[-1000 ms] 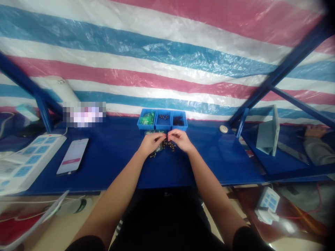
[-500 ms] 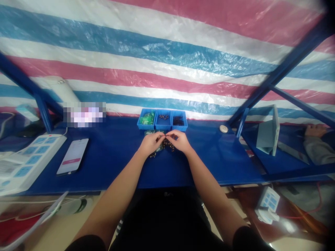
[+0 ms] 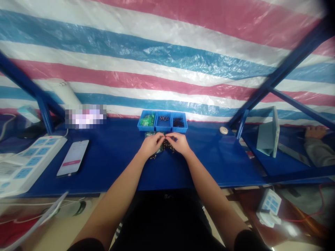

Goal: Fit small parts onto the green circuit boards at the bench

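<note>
My left hand (image 3: 152, 144) and my right hand (image 3: 179, 142) meet at the fingertips, both pinched. Whatever sits between the fingers is too small to make out. Beneath them lies a pile of small dark and brass-coloured parts (image 3: 169, 146), partly on a patterned bag or sheet (image 3: 158, 150). A few loose pieces (image 3: 153, 157) lie just left of the pile. Right behind my hands stand three joined blue bins: the left bin (image 3: 141, 128) has green-wrapped items, the middle bin (image 3: 162, 127) small metallic parts, the right bin (image 3: 180, 129) small black parts.
A lit phone (image 3: 73, 158) and a long white power strip (image 3: 32, 164) lie on the left of the blue table (image 3: 110, 170). At the right are a round whitish disc (image 3: 223, 130), a propped tablet (image 3: 274, 132) and another person's hand (image 3: 315, 132). Blue frame bars slant up on both sides.
My hands stay pinched together over the pile, with only slight finger movement. The whole view has shifted down a few pixels.
</note>
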The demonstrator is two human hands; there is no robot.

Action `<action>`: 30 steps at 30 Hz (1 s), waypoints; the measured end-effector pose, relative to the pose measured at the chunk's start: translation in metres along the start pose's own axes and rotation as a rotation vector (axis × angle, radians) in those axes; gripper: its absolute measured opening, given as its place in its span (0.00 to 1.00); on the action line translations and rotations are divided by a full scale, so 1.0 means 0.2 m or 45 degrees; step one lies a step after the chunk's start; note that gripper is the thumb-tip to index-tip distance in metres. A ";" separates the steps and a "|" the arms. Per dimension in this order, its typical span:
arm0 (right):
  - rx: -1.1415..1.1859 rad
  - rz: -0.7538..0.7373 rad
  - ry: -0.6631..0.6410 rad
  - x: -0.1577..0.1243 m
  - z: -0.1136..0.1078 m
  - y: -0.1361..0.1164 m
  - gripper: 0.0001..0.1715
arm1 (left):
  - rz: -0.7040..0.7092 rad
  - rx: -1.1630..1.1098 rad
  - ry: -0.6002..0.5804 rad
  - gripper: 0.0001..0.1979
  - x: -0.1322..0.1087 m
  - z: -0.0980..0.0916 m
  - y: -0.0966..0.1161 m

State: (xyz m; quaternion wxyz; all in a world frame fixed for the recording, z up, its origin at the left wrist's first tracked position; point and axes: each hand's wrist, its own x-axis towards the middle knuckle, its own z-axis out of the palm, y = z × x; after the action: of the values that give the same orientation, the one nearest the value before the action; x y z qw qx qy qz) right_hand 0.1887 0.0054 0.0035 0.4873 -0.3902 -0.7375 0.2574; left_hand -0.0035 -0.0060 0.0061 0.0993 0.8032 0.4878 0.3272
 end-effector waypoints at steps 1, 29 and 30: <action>0.002 0.004 -0.002 0.00 0.00 0.00 0.11 | -0.007 -0.005 -0.008 0.14 0.00 0.00 0.00; 0.116 0.100 0.038 0.00 0.01 -0.02 0.13 | -0.041 -0.225 0.059 0.14 0.00 -0.01 0.01; 0.122 0.098 0.035 0.00 0.01 -0.02 0.13 | -0.037 -0.221 0.060 0.14 0.00 -0.01 0.01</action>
State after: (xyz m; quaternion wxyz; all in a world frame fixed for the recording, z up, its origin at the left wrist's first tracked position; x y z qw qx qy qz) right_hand 0.1854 0.0032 0.0053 0.5055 -0.3980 -0.7019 0.3056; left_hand -0.0036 -0.0072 0.0074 0.1618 0.7765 0.4714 0.3855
